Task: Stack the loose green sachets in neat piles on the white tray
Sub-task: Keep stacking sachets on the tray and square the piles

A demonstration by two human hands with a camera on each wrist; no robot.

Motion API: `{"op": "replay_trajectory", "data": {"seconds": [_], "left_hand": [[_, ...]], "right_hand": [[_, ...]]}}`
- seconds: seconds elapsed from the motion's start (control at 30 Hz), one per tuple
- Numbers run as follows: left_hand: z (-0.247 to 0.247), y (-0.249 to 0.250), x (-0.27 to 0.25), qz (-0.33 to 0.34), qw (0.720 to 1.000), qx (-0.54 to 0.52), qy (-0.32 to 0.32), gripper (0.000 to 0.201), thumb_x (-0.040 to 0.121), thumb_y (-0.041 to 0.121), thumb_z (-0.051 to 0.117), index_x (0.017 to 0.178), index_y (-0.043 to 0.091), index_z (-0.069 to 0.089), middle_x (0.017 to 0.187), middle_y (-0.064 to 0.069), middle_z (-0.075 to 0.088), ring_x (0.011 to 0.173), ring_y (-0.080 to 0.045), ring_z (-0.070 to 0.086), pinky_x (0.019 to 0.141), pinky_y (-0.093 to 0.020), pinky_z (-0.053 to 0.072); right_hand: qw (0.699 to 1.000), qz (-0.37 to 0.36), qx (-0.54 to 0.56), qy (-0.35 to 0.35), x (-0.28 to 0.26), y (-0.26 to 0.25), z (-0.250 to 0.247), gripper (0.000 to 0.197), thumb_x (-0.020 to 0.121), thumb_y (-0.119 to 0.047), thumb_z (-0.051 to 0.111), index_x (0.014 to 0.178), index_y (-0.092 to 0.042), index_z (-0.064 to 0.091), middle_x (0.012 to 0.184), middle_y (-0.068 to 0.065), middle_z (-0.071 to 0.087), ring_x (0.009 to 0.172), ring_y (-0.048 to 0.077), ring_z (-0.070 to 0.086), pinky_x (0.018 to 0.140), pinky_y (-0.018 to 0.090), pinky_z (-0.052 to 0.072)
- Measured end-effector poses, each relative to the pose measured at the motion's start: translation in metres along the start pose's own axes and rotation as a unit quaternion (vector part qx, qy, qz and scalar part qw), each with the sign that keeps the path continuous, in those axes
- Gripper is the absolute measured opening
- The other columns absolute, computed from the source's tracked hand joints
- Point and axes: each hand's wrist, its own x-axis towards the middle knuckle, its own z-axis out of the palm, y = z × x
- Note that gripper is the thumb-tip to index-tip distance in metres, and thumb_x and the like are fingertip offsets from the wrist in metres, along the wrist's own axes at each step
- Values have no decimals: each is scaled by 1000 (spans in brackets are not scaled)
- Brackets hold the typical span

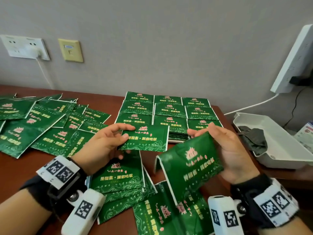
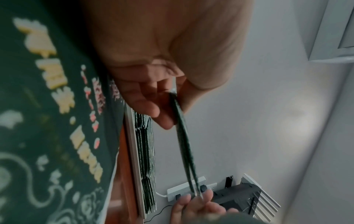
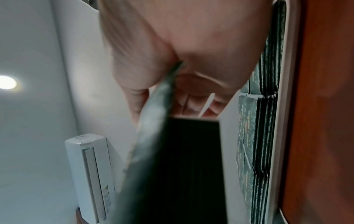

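Green sachets with gold print lie everywhere on the brown table. Neat piles (image 1: 169, 112) fill the white tray, whose rim (image 2: 134, 151) (image 3: 283, 106) shows beside the stacked edges (image 3: 264, 121). My left hand (image 1: 127, 134) pinches one flat green sachet (image 1: 147, 139) between thumb and fingers just in front of the tray; the left wrist view shows it edge-on (image 2: 184, 136). My right hand (image 1: 203, 133) grips a bent bundle of sachets (image 1: 189, 170) (image 3: 172, 151), thumb on top, close to the single sachet's right end. Loose sachets lie in a heap at left (image 1: 42, 126) and under my hands (image 1: 118, 177).
A white open box (image 1: 279, 141) with dark cloth inside stands at the right, past the table's edge. A white power strip (image 1: 296, 56) hangs on the wall above it with a cable. Wall sockets (image 1: 25, 46) sit at the far left.
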Motion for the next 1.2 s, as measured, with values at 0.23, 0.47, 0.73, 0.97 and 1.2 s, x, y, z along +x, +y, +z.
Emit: {"op": "replay_trajectory", "data": {"seconds": [0.23,0.47,0.73,0.97,1.2], "left_hand": [[2,-2,-1,-33,994,105,-1,20,91,2,58,100,12,72,88,-9,60,60,-19,62,48,-24,51],[7,-2,-5,-8,983,182,23,20,97,0,54,100,12,70,70,8,60,58,-8,58,54,-29,51],[7,8,-7,58,977,180,100,21,98,2,53,98,14,71,87,-10,60,60,-18,56,49,-22,50],[-7,59,36,106,942,303,97,25,97,7,57,90,24,74,65,5,57,56,-10,55,61,-35,47],[-26,67,77,44,943,314,101,27,99,7,56,85,20,75,62,5,55,54,-12,52,52,-27,42]], "right_hand": [[991,96,-87,30,9,16,-4,42,79,-43,79,96,-5,74,99,15,74,91,28,69,85,42,52],[971,164,-172,-24,11,25,-9,66,73,15,76,128,-14,53,105,25,68,85,30,70,73,38,60],[982,101,-159,-13,10,24,-10,33,86,16,62,91,-12,78,105,12,75,87,22,71,72,34,59],[985,-6,-152,86,23,22,-7,77,29,-49,101,97,-21,78,117,12,72,106,33,70,95,50,55],[959,-28,-250,132,82,-6,12,56,43,-49,92,95,-32,77,125,-10,65,123,22,60,107,54,46]]}}
